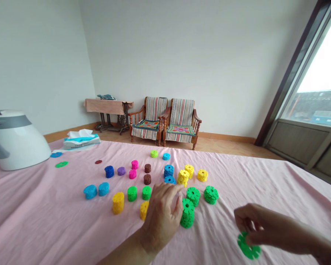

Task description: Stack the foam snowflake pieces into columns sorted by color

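My left hand is over the middle of the cloth, fingers bent and thumb apart from the index finger, with nothing seen between them. Its thumb is right beside a tall stack of green snowflake discs; whether they touch I cannot tell. Two more green stacks stand behind that one. At the lower right, my right hand is closed with its thumb on a flat green snowflake disc. Blue stacks and yellow stacks are beyond my left hand, which partly covers an orange-yellow stack.
More stacked discs, such as light blue, pink and brown, spread over the pink cloth. A white kettle and a tissue pack stand at the left. Two wooden chairs are beyond the far edge.
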Motion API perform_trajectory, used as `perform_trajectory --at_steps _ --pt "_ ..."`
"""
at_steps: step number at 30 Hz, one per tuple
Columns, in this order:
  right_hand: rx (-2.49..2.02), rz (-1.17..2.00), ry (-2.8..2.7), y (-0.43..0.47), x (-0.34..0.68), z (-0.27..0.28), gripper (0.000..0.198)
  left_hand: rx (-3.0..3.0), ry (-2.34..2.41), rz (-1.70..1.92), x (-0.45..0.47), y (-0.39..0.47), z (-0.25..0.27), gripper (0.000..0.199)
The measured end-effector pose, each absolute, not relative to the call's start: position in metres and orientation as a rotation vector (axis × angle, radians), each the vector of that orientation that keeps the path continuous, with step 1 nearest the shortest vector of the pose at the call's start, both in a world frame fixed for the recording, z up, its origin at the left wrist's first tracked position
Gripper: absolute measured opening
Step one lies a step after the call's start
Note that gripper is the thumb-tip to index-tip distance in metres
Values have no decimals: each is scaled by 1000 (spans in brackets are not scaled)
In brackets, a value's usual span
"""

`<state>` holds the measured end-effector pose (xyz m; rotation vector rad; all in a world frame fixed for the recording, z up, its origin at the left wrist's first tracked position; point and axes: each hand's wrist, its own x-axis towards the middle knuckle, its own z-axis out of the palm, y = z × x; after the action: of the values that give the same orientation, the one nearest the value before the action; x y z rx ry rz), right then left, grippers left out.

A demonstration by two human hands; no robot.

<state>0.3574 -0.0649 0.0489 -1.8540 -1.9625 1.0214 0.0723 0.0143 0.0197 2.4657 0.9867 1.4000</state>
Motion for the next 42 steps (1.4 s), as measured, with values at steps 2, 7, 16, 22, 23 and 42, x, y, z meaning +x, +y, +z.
perform_trajectory --at_steps 2,7,16,22,23,42 --pt "-1748 981 -1896 -46 356 50 7 2462 981 1395 72 14 19 26" --pt "-1702 915 -1452 -1 346 40 23 2448 978 1416 71 14 18 26" --pt "-1764 1004 -1247 13 344 16 26 2445 954 1397 70 14 18 26" --pt "-1820 870 -1340 15 347 9 23 2445 967 1398 70 15 17 25" --pt "-1830 819 -1374 14 348 10 23 2443 967 1397 70 15 17 25" --pt "-1561 578 -2573 10 325 45 70 2407 958 1381 68 16 14 29"
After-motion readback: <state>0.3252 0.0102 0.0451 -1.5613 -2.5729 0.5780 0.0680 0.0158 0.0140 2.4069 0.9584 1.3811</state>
